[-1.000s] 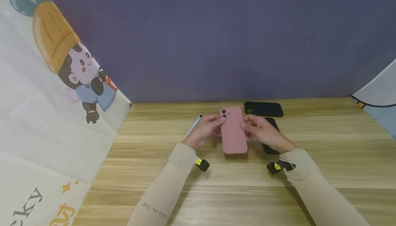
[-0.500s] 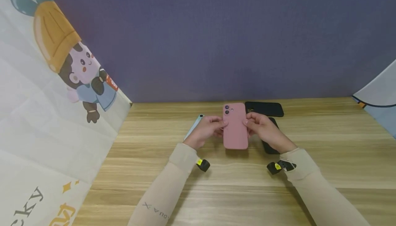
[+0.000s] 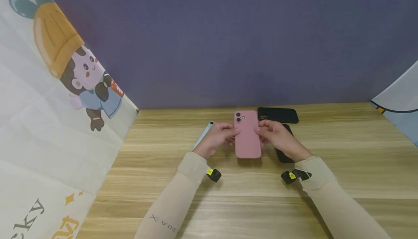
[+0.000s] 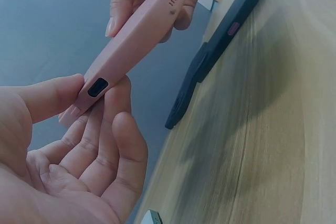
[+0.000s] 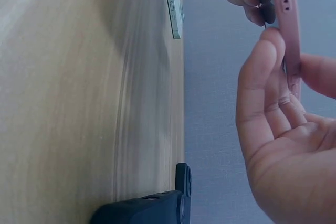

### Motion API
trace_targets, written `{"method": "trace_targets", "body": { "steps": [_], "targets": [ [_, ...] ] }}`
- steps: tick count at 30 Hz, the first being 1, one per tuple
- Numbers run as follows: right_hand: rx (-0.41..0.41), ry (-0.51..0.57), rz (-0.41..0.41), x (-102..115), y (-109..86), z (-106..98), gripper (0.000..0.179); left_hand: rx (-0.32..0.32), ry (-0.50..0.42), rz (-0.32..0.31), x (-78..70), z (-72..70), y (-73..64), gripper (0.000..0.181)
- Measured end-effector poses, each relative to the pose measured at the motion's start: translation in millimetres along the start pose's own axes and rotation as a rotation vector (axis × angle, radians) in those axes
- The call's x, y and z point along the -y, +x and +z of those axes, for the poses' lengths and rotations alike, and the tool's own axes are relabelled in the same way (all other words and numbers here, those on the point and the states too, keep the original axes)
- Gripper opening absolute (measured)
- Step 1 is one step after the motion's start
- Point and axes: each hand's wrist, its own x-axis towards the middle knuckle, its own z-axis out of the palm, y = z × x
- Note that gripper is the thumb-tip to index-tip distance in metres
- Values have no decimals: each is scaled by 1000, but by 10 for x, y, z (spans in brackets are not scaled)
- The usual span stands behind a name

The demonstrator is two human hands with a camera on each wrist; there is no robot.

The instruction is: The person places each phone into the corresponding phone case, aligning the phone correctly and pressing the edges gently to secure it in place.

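Where the view begins on the left, we see a white cloth (image 3: 26,104) printed with a cartoon figure (image 3: 88,73) in an orange hat, meeting a dark blue-purple backdrop (image 3: 228,43) behind the wooden table (image 3: 241,206). Next along the table lies a pale blue phone (image 3: 203,136), slanted and partly covered by the left hand (image 3: 217,137). That hand pinches the left edge of a pink phone case (image 3: 247,141), thumb on the camera side and fingers behind, as we see from the left wrist. We find the pink phone case raised above the table between both hands, its camera end pointing away from the person. On its other edge, the right hand (image 3: 277,136) pinches it likewise, so the grip is narrow on both sides. Partly hidden by this hand, we notice a lower black case (image 3: 283,156); near it, toward the backdrop, an upper black case (image 3: 281,115) lies sideways. Farthest right, we see a black cable (image 3: 396,111).
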Motion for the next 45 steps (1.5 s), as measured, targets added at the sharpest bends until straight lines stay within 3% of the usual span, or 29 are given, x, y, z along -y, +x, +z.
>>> {"method": "trace_targets", "body": {
  "steps": [45],
  "targets": [
    [10,-17,33,3,9,-26,35,10,7,-16,16,-1,10,21]
  ]
}}
